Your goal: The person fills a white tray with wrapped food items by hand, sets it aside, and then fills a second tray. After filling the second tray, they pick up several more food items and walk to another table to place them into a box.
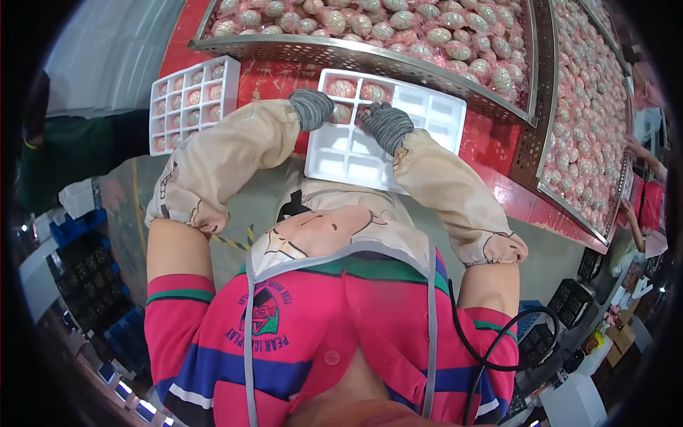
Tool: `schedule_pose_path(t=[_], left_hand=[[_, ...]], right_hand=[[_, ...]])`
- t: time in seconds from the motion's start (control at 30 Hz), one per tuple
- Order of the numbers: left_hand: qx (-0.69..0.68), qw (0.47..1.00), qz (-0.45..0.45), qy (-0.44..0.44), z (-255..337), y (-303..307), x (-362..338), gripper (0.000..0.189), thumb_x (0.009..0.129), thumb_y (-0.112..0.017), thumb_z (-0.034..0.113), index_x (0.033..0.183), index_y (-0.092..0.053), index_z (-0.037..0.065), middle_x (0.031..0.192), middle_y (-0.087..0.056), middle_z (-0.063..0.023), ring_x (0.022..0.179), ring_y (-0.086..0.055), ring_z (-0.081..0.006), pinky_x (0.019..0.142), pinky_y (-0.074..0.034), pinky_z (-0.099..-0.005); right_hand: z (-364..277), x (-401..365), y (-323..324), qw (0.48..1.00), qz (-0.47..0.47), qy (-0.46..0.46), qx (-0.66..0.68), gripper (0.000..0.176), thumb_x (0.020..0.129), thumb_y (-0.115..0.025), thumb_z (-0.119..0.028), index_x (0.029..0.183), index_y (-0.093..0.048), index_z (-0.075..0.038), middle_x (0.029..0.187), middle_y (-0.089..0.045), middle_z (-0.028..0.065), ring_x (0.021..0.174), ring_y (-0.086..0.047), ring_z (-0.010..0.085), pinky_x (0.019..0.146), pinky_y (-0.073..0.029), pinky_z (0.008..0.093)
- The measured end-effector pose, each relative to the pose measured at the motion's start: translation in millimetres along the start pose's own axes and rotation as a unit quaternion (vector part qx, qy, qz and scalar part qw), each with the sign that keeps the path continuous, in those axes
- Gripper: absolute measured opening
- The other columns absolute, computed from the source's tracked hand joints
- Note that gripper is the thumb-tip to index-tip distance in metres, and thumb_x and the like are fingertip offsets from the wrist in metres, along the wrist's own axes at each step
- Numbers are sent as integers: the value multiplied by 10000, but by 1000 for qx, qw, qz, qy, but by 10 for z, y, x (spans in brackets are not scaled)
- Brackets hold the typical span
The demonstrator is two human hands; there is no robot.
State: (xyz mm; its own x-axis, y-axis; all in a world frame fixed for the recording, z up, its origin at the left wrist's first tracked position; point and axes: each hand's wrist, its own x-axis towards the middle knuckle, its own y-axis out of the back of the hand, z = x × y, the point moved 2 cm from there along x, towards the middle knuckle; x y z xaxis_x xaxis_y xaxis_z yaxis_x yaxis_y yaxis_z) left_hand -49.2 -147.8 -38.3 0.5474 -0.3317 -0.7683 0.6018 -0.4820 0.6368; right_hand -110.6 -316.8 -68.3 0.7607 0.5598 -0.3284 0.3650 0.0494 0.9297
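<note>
A white foam tray (346, 159) with square compartments lies in front of me on the red table's edge. Wrapped eggs (341, 88) fill a few compartments at its upper left. My left hand (311, 109), in a grey knit glove, is at the tray's left side beside these eggs; its fingers point down and are mostly hidden. My right hand (388, 127), gloved the same way, is over the middle of the tray, fingers bent down close to an egg (341, 113). Whether either hand holds anything is hidden.
A metal-edged bin (341, 48) full of wrapped eggs stands behind the tray, with another bin (583, 135) at the right. A filled white tray (231, 85) rests at the left on the red table (267, 77). Other people are at both sides.
</note>
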Motion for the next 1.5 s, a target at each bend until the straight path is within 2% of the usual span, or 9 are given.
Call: schedule_pose_path(t=[0.23, 0.67, 0.8, 0.87, 0.9, 0.97, 1.27, 1.43, 1.5], left_hand=[[-214, 973, 85, 19, 500, -208, 406, 394, 823, -547, 387, 1142, -631, 172, 1027, -660, -160, 899, -652, -302, 770, -507, -436], [16, 951, 288, 112, 669, 255, -293, 212, 809, -569, 286, 834, -618, 81, 836, -654, -167, 771, -646, -326, 670, -500, -459], [-157, 851, 498, -60, 649, 746, -986, 170, 796, -595, 190, 848, -583, 28, 744, -589, -165, 699, -580, -324, 644, -445, -420], [-273, 796, 510, -177, 806, 737, -1141, 61, 822, -563, 72, 826, -575, 12, 667, -516, -68, 615, -491, -156, 591, -421, -317], [-303, 815, 473, -147, 919, 701, -1230, 73, 855, -545, 42, 879, -607, 12, 686, -522, -19, 625, -474, -91, 572, -411, -257], [-427, 781, 394, -230, 1393, 488, -1356, 111, 876, -553, 22, 952, -630, 2, 745, -575, -1, 654, -496, -68, 588, -425, -222], [-126, 820, 88, -551, 3330, -623, -1274, 186, 790, -608, 3, 972, -627, 35, 823, -636, -133, 742, -629, -273, 671, -505, -335], [-28, 748, 92, -657, 3766, -719, -1404, 301, 772, -635, 97, 1062, -581, 36, 878, -601, -165, 800, -594, -356, 719, -494, -410], [26, 737, 96, -669, 3727, -599, -1433, 348, 774, -649, 128, 1092, -558, 21, 937, -594, -168, 852, -589, -354, 745, -485, -424]], right_hand=[[76, -359, -270, 997, 70, 30, 2, 324, 871, -454, -141, 1172, -555, -74, 1100, -561, 167, 991, -577, 314, 770, -516, 393], [-180, -176, -315, 979, 153, -40, 132, 237, 830, -542, -132, 1047, -609, -66, 929, -619, 126, 935, -609, 264, 786, -496, 357], [159, -166, -608, 981, 163, 10, 100, 330, 852, -438, -94, 1147, -581, -60, 1098, -609, 173, 1053, -579, 322, 849, -493, 436], [70, -735, -537, 835, 428, 57, 342, 482, 819, -576, -184, 1285, -497, -86, 1271, -494, 219, 1162, -492, 346, 1040, -348, 432], [25, -1149, -319, 794, 350, 50, 495, 670, 792, -684, -222, 1377, -381, -101, 1313, -464, 192, 1154, -503, 318, 1007, -392, 424], [-215, -1767, -224, 448, 233, 110, 856, 823, 799, -715, -155, 1450, -212, -134, 1359, -408, 148, 1111, -531, 251, 906, -478, 376], [-1269, -3174, -1664, 187, 538, -108, 815, 495, 851, -617, -151, 1293, -406, -84, 1128, -561, 152, 939, -610, 227, 827, -511, 332], [-1371, -3260, -2650, -235, 647, -118, 716, 288, 886, -583, -175, 1127, -486, -51, 954, -591, 146, 864, -612, 250, 800, -538, 381], [-949, -3302, -3316, -273, 647, -119, 701, 187, 835, -642, -155, 982, -548, -87, 823, -588, 86, 643, -564, 186, 690, -545, 356]])
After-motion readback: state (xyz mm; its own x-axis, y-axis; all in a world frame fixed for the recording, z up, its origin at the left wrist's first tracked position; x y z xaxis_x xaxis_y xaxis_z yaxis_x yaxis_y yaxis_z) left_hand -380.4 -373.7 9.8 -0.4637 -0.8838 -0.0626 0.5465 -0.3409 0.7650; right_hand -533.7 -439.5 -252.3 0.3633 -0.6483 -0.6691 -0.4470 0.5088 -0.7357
